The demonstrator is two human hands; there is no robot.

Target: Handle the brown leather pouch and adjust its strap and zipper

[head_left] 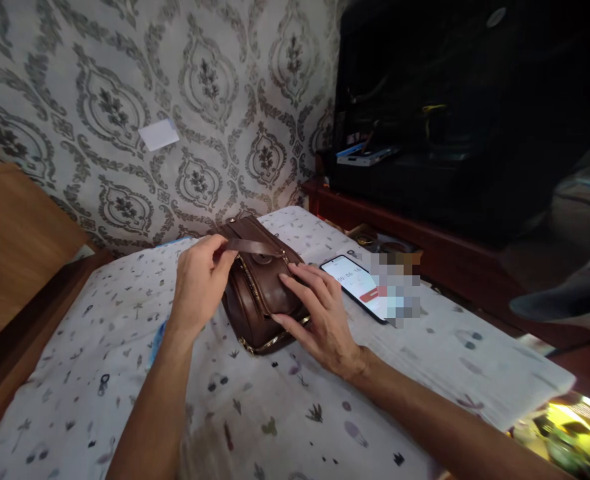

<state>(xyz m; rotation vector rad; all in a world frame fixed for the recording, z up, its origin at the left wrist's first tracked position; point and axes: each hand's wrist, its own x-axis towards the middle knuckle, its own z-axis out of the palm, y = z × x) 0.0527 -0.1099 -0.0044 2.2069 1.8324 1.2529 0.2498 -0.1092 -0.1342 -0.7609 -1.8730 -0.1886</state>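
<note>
A small brown leather bag [259, 288] with gold zips lies on a white patterned cloth [99, 373] in the middle of the view. My left hand [199, 283] is closed, pinching the bag's brown strap [255, 247] at its top left. My right hand [319, 313] rests on the bag's right side, fingers stretched out flat against the leather.
A smartphone [357, 285] with a lit screen lies just right of the bag. A dark cabinet [465, 113] on a red-brown ledge stands at the right. Patterned wallpaper is behind, a wooden board [15, 247] at the left.
</note>
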